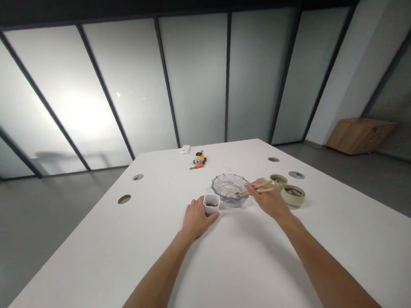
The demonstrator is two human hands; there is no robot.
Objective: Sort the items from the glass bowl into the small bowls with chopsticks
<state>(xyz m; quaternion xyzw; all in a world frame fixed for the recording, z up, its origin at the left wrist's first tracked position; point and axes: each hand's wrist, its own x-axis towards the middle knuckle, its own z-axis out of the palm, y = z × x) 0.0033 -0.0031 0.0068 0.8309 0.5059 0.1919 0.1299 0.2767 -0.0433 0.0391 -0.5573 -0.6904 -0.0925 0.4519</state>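
My left hand [196, 218] is wrapped round the side of a small white square cup [212, 209], which stands on the table with small dark bits inside. In my right hand [268, 200] is a pair of wooden chopsticks [262, 191], their tips pointing left over the clear glass bowl [224, 197]. Something small and dark shows at the tips; I cannot make out what it is or whether it is gripped. The glass bowl has a scalloped rim and sits just behind the white cup.
Right of my right hand stand two pale green round pots [293, 201] with small pieces inside; a white item behind the hand is partly hidden. Farther back are a yellow toy vehicle [200, 157], an orange carrot-shaped object [199, 166] and a white object [185, 149]. Round holes [124, 199] pierce the white table [128, 261].
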